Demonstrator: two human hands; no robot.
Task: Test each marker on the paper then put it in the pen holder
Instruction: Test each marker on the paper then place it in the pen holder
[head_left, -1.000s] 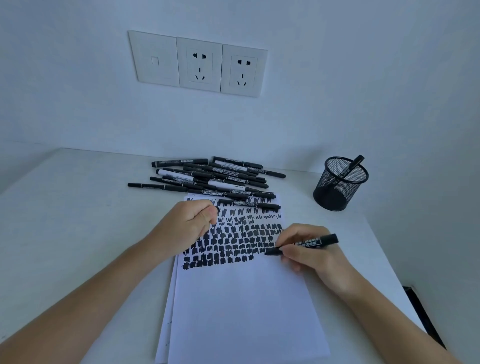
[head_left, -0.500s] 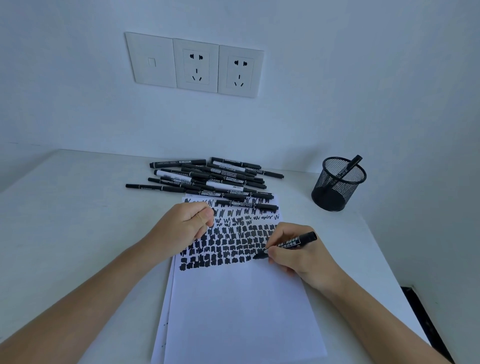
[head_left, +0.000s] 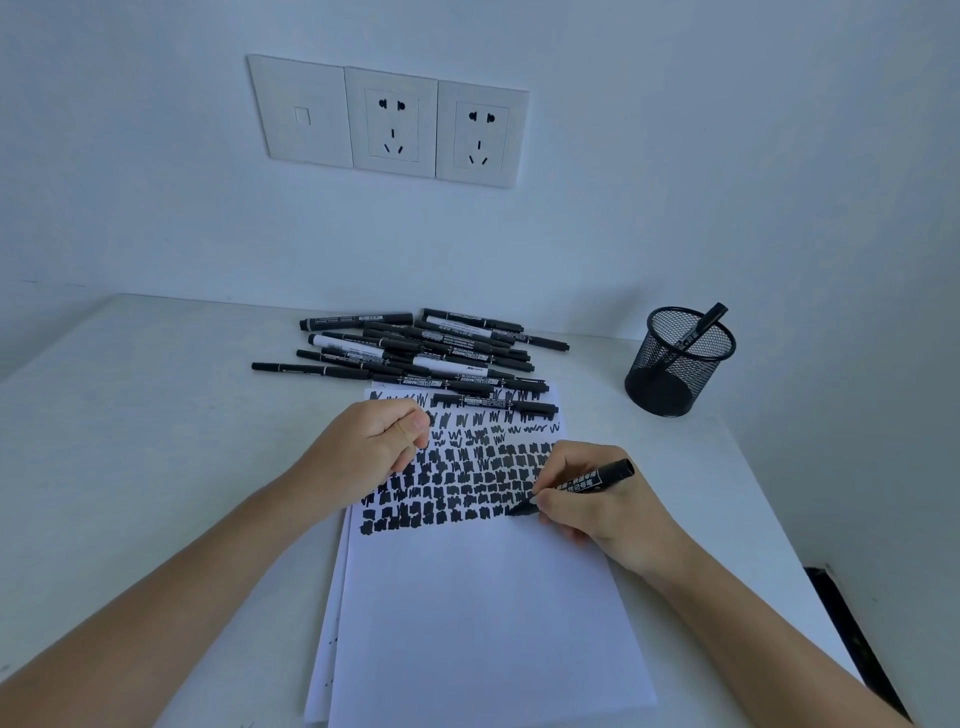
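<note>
Running wide to the left of the paper (head_left: 483, 623), the white desk (head_left: 156, 467) ends nearer on the sheet's right side. A pile of markers (head_left: 415, 353) lies across the paper's far edge, and right of the paper a black mesh pen holder (head_left: 670, 374) stands with a lone marker (head_left: 709, 319) leaning inside. On the paper's scribbled part the left hand (head_left: 369, 447) rests fisted, nothing seen in it, while the right hand (head_left: 597, 512) grips a lettered marker (head_left: 592, 480), tip touching the sheet.
</note>
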